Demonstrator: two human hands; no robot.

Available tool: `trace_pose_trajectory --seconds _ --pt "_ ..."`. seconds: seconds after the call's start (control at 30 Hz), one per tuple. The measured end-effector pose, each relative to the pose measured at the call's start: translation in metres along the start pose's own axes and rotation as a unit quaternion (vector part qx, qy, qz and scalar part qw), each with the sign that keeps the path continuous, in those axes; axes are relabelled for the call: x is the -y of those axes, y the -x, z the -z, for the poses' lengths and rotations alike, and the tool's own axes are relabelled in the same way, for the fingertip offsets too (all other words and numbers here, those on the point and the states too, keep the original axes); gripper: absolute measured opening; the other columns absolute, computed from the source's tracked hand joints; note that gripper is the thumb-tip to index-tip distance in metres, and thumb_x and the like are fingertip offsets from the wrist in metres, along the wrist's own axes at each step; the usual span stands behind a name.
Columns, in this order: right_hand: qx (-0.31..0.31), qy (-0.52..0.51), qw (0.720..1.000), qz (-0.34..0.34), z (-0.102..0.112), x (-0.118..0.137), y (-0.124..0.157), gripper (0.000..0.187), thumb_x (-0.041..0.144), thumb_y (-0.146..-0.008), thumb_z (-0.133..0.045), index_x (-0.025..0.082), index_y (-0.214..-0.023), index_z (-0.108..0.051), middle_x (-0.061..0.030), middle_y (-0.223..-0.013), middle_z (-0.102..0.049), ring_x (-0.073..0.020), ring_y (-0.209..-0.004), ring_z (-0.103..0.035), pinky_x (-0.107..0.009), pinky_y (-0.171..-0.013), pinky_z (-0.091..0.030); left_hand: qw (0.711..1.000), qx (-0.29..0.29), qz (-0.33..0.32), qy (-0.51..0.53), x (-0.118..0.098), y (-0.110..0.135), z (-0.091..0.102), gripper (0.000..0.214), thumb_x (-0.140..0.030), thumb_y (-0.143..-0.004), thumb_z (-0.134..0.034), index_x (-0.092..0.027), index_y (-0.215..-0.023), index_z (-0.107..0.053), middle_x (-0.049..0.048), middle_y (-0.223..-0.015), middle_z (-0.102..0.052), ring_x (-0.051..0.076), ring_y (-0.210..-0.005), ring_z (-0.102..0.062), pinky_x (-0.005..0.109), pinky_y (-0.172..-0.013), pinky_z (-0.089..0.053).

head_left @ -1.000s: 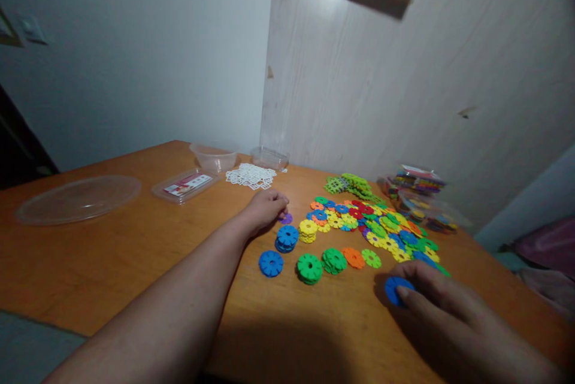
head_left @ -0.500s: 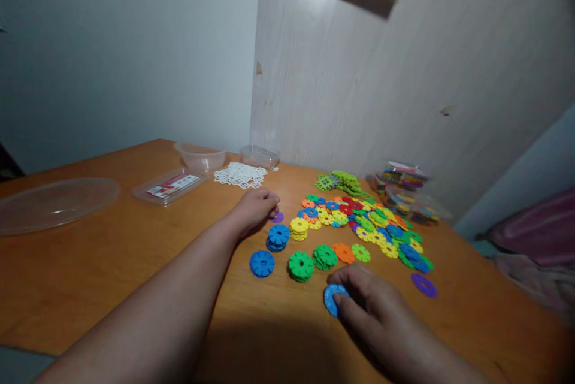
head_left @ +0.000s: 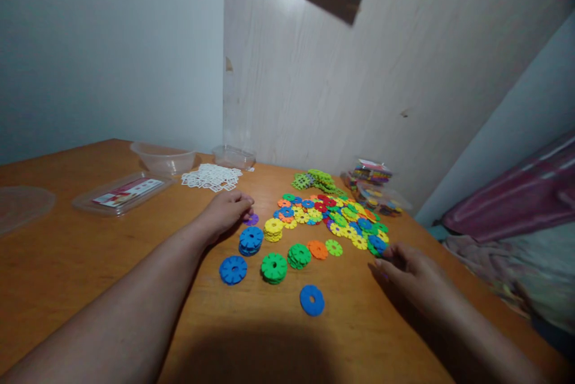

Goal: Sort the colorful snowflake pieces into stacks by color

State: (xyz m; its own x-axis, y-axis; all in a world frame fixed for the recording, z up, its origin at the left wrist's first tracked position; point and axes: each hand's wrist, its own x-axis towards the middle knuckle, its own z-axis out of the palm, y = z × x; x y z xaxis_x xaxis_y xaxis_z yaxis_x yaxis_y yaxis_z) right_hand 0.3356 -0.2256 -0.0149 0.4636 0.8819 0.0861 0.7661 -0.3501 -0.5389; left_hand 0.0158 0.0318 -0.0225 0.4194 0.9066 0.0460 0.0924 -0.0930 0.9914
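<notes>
My left hand [head_left: 227, 210] rests on the wooden table [head_left: 90, 264] with its fingers curled onto a purple disc [head_left: 252, 220]. Just in front of it stand a blue stack [head_left: 250, 240] and a yellow stack [head_left: 273, 229]. My right hand [head_left: 406, 265] lies at the right edge of the pile of coloured notched discs [head_left: 335, 216], its fingers bent with the tips down; what is under them is hidden. A single blue disc [head_left: 311, 300] lies alone between my arms. Nearby are another blue disc [head_left: 233, 269], two green stacks [head_left: 274, 267] [head_left: 299, 255] and an orange disc [head_left: 317, 249].
White square pieces [head_left: 211, 177] and green square pieces [head_left: 314, 179] lie farther back. A clear bowl [head_left: 162, 159], a small clear tub [head_left: 233, 156], a labelled clear lid [head_left: 121, 192] and a round clear lid [head_left: 18, 204] sit at the left. Tubs of coloured pieces [head_left: 372, 183] stand by the wall. Bedding [head_left: 516, 198] lies beyond the table's right edge.
My right hand let go of the blue disc near the table's front and moved right to the pile's edge. The view swung to the right. My left hand stayed on the purple disc.
</notes>
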Motion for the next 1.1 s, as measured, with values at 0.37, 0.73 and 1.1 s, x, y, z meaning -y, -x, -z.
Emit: trace_pose_trajectory --seconds 0.37,0.73,1.1 --pt "-0.048 0.086 0.994 0.055 0.007 -0.043 -0.042 0.047 0.054 -0.08 -0.058 0.017 -0.108 -0.066 -0.0092 -0.091 -0.066 -0.0238 -0.081 -0.061 -0.033 -0.07 -0.046 1.0 0.006 -0.004 -0.019 0.003 -0.003 0.002 0.024 -0.039 -0.074 -0.066 -0.017 -0.069 -0.057 0.0013 -0.059 -0.06 0.011 -0.051 -0.051 0.023 -0.049 -0.036" --pt "-0.087 0.256 0.959 0.089 0.007 -0.031 -0.055 0.036 0.038 -0.091 -0.04 0.018 -0.094 -0.069 -0.0116 -0.087 -0.065 -0.0247 -0.082 -0.062 -0.033 -0.073 -0.043 1.0 0.005 -0.012 -0.022 0.001 0.0 0.001 0.024 -0.037 -0.075 -0.065 -0.016 -0.068 -0.057 0.0025 -0.061 -0.061 0.011 -0.054 -0.053 0.024 -0.053 -0.039" --pt "-0.056 0.053 0.994 0.077 -0.002 0.033 0.008 0.032 0.044 -0.091 -0.045 0.022 -0.106 -0.062 -0.006 -0.091 -0.071 -0.022 -0.08 -0.064 -0.029 -0.065 -0.044 1.0 0.001 -0.006 -0.011 0.001 0.0 0.0 0.02 -0.034 -0.075 -0.064 -0.016 -0.069 -0.057 0.002 -0.06 -0.061 0.011 -0.054 -0.053 0.024 -0.055 -0.04"
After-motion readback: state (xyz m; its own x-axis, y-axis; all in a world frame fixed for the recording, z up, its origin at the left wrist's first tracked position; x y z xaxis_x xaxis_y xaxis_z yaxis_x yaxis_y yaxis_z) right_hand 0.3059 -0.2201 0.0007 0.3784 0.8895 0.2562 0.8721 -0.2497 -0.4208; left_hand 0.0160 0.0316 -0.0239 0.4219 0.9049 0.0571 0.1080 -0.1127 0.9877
